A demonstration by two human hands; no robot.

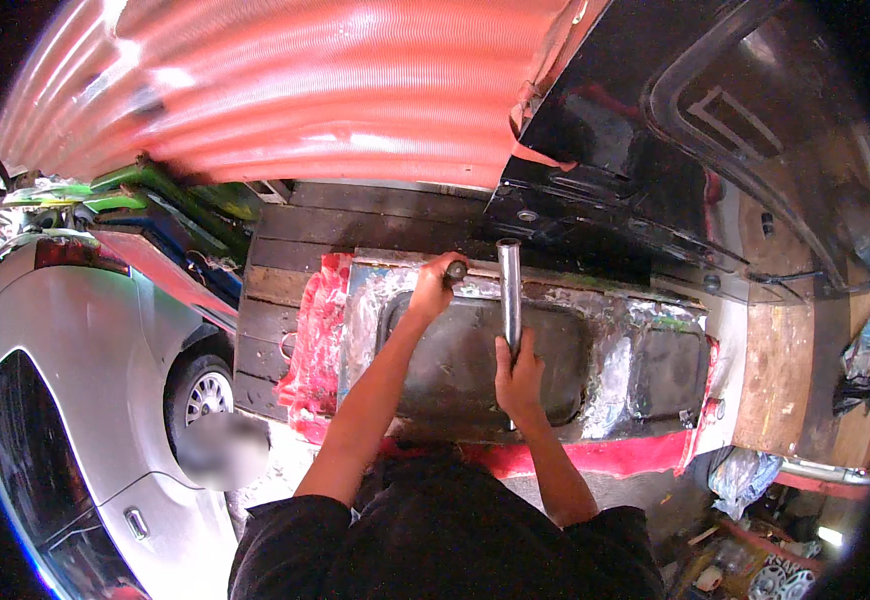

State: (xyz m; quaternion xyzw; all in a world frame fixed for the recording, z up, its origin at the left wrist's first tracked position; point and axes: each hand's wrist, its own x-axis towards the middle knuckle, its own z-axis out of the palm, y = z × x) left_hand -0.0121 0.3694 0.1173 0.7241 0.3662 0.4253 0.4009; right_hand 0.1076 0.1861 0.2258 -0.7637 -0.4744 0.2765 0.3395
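My right hand (522, 378) is closed around a shiny metal tube (510, 285), which points away from me with its open round end at the far side. To its left, my left hand (433, 290) grips a dark tool with a round end (456, 271); the rest of it is hidden in the fist. Both hands are above a worn metal panel (610, 375) with dark recessed areas and patches of pale, chipped paint. The panel lies on red cloth (320, 350) that sticks out at its left side and near edge.
Dark wooden planks (375, 215) run behind and left of the panel. A silver car (115, 370) stands on the left. A large black panel (605, 150) rises at the far right, beside red corrugated sheeting (355, 90). Wooden boards (780, 370) and plastic bags (745, 480) are on the right.
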